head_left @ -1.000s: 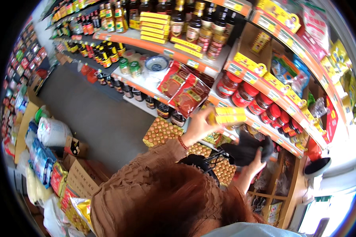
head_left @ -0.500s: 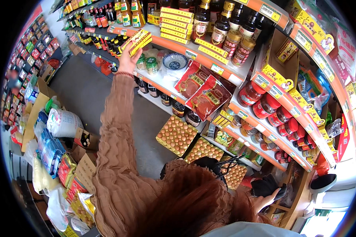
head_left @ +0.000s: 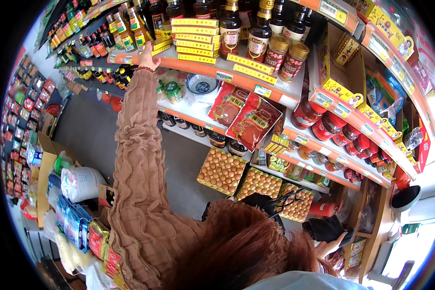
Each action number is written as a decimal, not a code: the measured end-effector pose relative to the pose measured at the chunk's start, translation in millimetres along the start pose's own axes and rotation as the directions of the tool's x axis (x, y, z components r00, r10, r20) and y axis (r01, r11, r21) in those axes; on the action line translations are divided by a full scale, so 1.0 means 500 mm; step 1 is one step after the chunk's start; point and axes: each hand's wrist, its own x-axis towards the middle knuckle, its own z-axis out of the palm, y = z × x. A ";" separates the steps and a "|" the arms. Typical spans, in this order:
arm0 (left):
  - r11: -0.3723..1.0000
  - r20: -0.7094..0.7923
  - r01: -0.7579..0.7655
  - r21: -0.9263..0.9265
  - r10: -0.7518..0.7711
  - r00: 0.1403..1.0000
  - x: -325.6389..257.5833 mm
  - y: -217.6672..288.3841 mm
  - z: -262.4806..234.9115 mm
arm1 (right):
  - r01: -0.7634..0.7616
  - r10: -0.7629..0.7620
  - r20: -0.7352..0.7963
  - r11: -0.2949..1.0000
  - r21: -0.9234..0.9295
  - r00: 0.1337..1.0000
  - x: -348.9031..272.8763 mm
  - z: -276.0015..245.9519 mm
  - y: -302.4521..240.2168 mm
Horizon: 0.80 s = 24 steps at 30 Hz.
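My left hand [head_left: 147,57] is stretched up in a brown ruffled sleeve to the orange-edged upper shelf [head_left: 205,68]. Its fingers grip the end of a couple of flat yellow boxes [head_left: 161,44], which lie on that shelf beside a taller stack of the same yellow boxes [head_left: 195,40]. Low on the right, my right hand [head_left: 330,245] holds a black pouch [head_left: 325,228] near the bottom shelves. Reddish hair fills the lower middle of the view and hides my body.
Dark sauce bottles [head_left: 260,30] and brown jars [head_left: 285,57] stand on the upper shelf. Red packets [head_left: 249,118] and a blue-patterned bowl [head_left: 201,86] sit below. Egg trays [head_left: 222,170] lie on the floor. A white sack [head_left: 79,182] and cardboard boxes line the left aisle.
My left hand carried the yellow boxes from in front of the red jars up and left to the upper shelf. My right hand stayed low with the black pouch.
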 end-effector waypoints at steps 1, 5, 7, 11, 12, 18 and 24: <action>1.000 0.019 0.014 -0.008 -0.014 1.000 -0.010 -0.003 0.011 | -0.010 0.010 -0.019 1.000 0.004 1.000 -0.008 -0.008 0.000; 0.999 0.092 0.007 -0.034 -0.004 0.996 0.002 -0.024 -0.016 | -0.069 0.071 -0.059 0.997 0.024 0.996 -0.017 -0.020 -0.006; 0.984 0.017 -0.164 -0.067 0.165 0.986 -0.023 -0.040 -0.052 | -0.124 0.127 -0.075 0.991 0.040 0.989 -0.009 -0.005 -0.005; 0.748 -0.079 -0.661 -0.057 0.657 0.750 -0.175 -0.050 -0.035 | -0.049 0.050 -0.014 0.996 0.077 0.999 -0.008 0.031 -0.006; 0.629 -0.095 -0.777 -0.035 0.772 0.629 -0.282 -0.060 0.011 | -0.118 0.118 0.006 0.989 0.087 0.993 0.002 0.022 -0.002; 0.009 0.668 -0.962 -0.271 0.722 -0.181 -0.674 -0.089 0.225 | -0.058 0.060 -0.014 0.991 0.122 0.998 0.044 0.047 0.003; -0.153 0.763 -0.898 -0.413 0.480 -0.432 -0.758 -0.116 0.527 | -0.033 0.009 0.105 0.973 0.228 0.994 0.096 -0.029 0.018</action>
